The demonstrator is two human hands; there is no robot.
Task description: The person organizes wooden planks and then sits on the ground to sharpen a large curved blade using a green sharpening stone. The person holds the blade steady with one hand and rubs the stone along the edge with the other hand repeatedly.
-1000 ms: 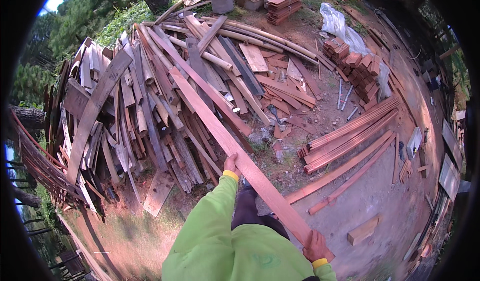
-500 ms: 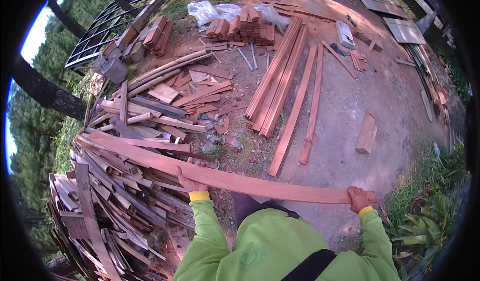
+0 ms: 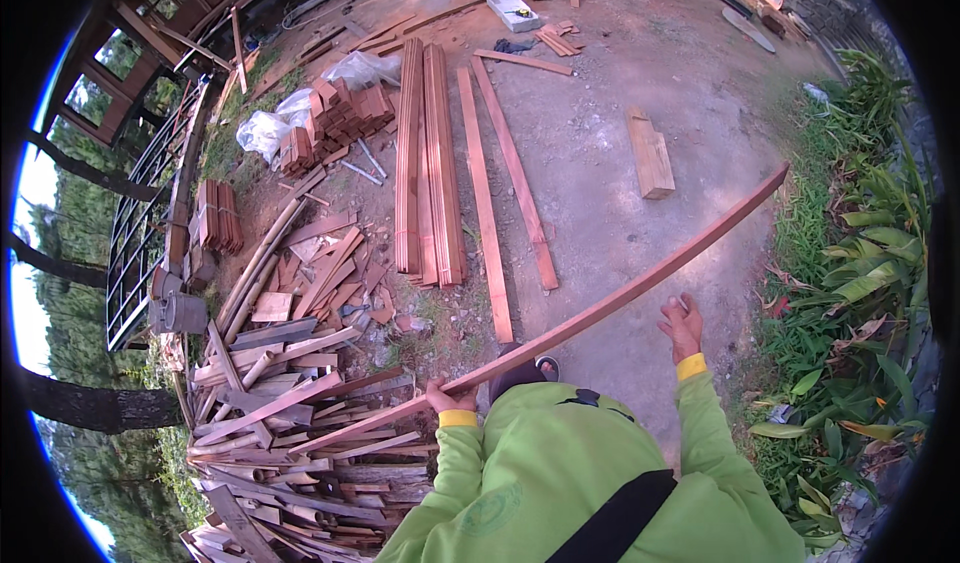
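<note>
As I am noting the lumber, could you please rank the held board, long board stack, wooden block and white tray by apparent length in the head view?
1. Held board, though nearness to the camera may exaggerate its lead
2. Long board stack
3. Wooden block
4. White tray

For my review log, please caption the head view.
Left hand holds a long reddish board near a scrap-wood pile; right hand is apart from it.

The reddish plank (image 3: 640, 285) hides part of the left hand (image 3: 456, 401).
</note>
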